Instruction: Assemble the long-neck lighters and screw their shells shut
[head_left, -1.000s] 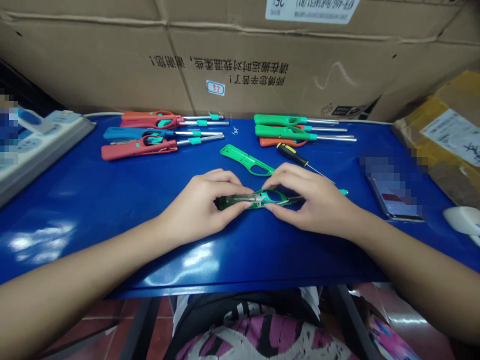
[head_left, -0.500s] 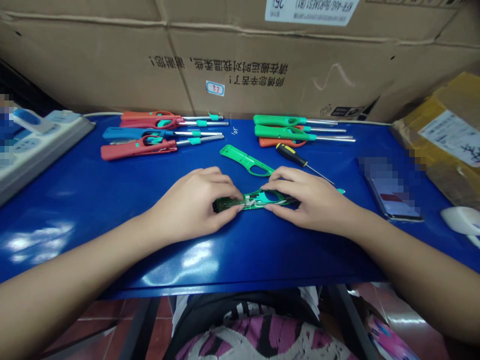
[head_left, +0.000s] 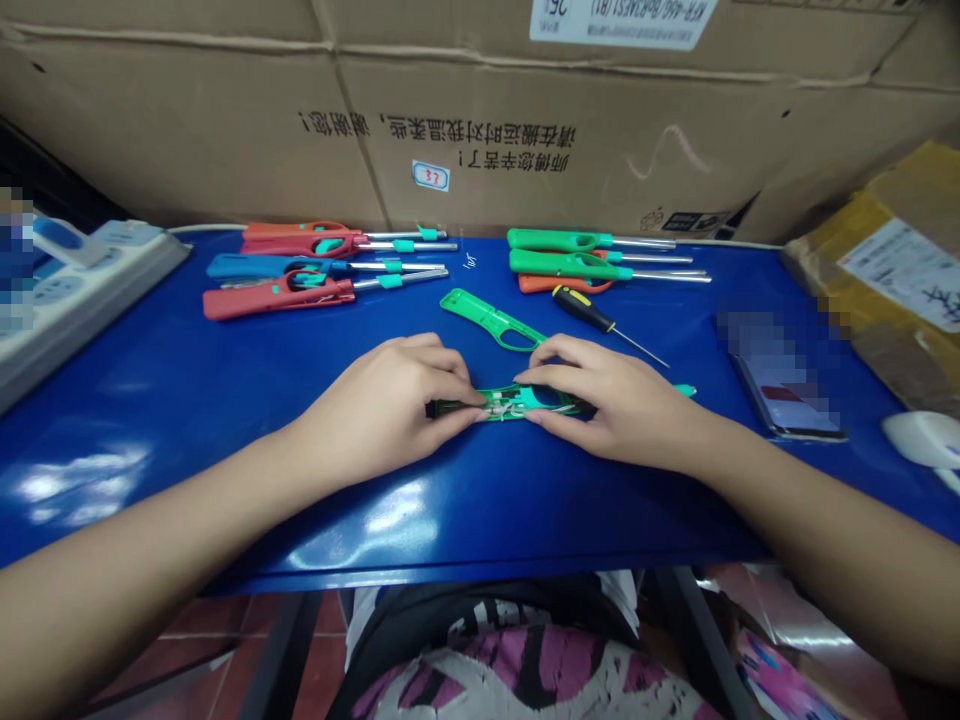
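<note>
An opened green long-nosed lighter lies on the blue table, its white and teal inner parts showing. My left hand pinches its handle end, fingers closed round it. My right hand grips the trigger end, thumb under and fingers over. The nozzle's teal tip sticks out past my right hand. Just behind the hands lies a loose green lighter shell half, and beside it a screwdriver with a black and yellow handle.
Red and blue lighters are grouped at the back left, green and orange lighters at the back right. A power strip sits far left, a phone right, a white object beyond it. Cardboard boxes wall the back.
Both hands stay on the green lighter. It has been turned so it lies flatter, and my right fingers have shifted slightly along the trigger end. Nothing else moved.
</note>
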